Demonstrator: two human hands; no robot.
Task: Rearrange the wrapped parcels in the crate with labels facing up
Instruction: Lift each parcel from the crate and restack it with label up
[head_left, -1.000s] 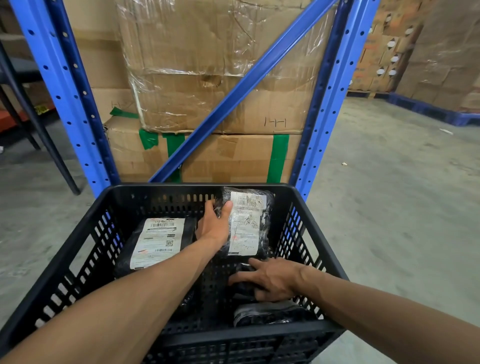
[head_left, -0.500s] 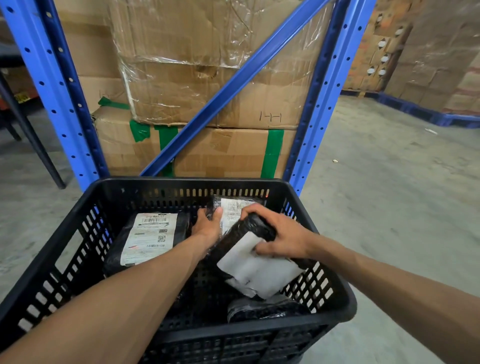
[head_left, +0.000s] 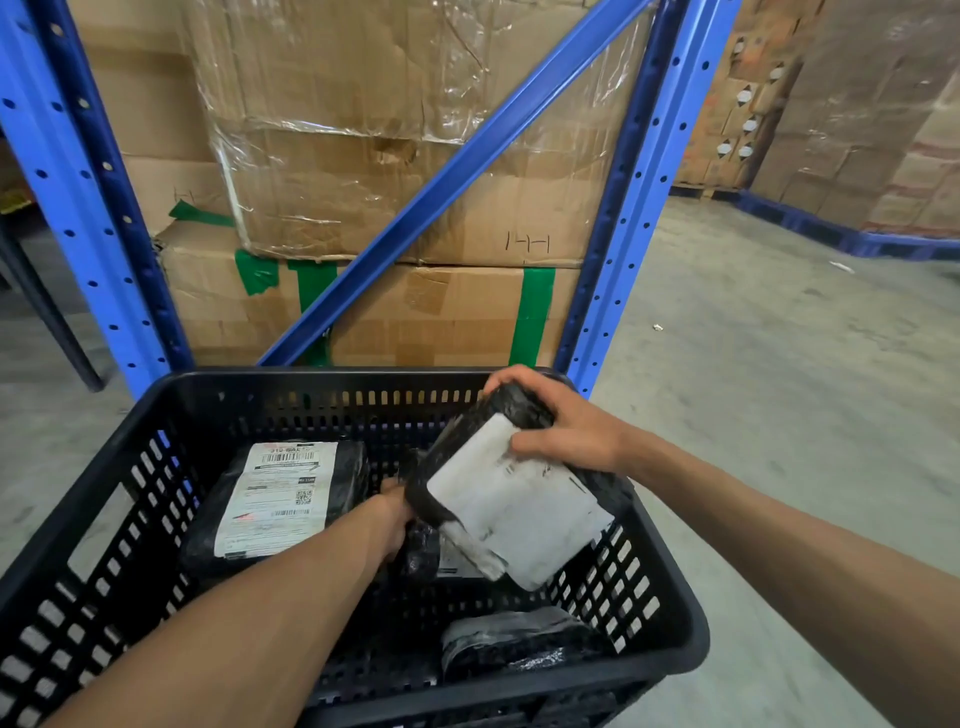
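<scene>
A black wrapped parcel (head_left: 511, 488) is gripped by the right hand (head_left: 561, 423) at centre right, tilted above the crate (head_left: 104, 519); the left hand (head_left: 397, 514) is closed on a parcel beneath; it should be laid flat, label upward, beside the labelled parcel (head_left: 280, 499) at centre left

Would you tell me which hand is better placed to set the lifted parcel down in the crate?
Right. The right hand already grips the lifted parcel, label showing, above the crate. The left hand is low beneath it, on another parcel.
</scene>
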